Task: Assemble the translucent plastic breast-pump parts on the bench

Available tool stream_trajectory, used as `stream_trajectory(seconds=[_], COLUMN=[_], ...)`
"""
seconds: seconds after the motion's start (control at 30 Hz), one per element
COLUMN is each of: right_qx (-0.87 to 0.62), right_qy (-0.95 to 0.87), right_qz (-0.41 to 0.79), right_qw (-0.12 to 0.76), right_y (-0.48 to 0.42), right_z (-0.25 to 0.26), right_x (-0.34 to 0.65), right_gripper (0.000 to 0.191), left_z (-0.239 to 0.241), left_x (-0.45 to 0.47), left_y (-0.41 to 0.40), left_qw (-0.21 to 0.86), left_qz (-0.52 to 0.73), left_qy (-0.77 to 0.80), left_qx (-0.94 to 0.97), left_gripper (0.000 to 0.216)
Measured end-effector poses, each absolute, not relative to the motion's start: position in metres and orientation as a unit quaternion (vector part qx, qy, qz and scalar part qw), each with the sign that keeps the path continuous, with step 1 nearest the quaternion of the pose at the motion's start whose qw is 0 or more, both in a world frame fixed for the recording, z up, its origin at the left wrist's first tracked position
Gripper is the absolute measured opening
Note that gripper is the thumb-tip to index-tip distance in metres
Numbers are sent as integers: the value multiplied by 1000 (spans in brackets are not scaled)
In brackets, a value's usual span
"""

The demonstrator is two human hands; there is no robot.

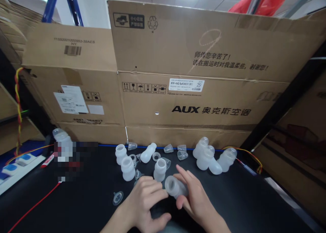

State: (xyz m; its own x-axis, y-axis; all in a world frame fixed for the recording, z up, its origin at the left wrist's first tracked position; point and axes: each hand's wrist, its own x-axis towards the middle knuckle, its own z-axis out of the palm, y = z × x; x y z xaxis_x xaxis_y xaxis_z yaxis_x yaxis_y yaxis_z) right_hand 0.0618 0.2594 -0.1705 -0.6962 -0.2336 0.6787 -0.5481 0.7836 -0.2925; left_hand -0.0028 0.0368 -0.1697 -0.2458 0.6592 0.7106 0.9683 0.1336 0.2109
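Observation:
My right hand (197, 199) is wrapped around a small frosted baby bottle (182, 188), tilted with its open mouth toward the left. My left hand (147, 202) is beside that mouth, thumb and fingers apart; its fingertips reach the rim, but I cannot tell whether they touch. Just beyond the hands stands an uncapped bottle (160, 172), and two more, a nearer bottle (128, 172) and a farther bottle (121, 155), stand to its left. A clear silicone nipple (118, 198) lies left of my left hand; another nipple (138, 174) is partly behind its fingers.
Clear caps (168, 148), a collar ring (156, 156) and a lying bottle (148, 153) are farther back. Capped bottles (205, 158) cluster at right. A cardboard wall (191, 131) closes the back of the black table (84, 199). A power strip (19, 172) is at left.

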Motion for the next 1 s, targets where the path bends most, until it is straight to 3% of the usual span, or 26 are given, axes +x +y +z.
stream_trajectory(seconds=[0.2, 0.57, 0.77, 0.87, 1.0], right_qx=[222, 232, 190, 117, 39], right_qy=[-883, -878, -873, -859, -775], right_qz=[253, 290, 290, 339, 522], right_qw=[327, 301, 343, 365, 353], right_y=[251, 249, 266, 279, 281], right_z=[-176, -178, -194, -195, -192], right_x=[61, 58, 48, 43, 37], right_gripper=[94, 87, 103, 102, 108], left_z=[-168, -164, -182, -191, -196], left_x=[-1, -6, -8, -4, 4], left_y=[37, 40, 44, 50, 57], left_qw=[244, 256, 203, 168, 203], left_qz=[-351, -324, -306, -285, -298], left_qy=[-714, -739, -775, -802, -794], left_qx=[-555, -533, -514, -498, -489], left_gripper=[29, 30, 44, 62, 57])
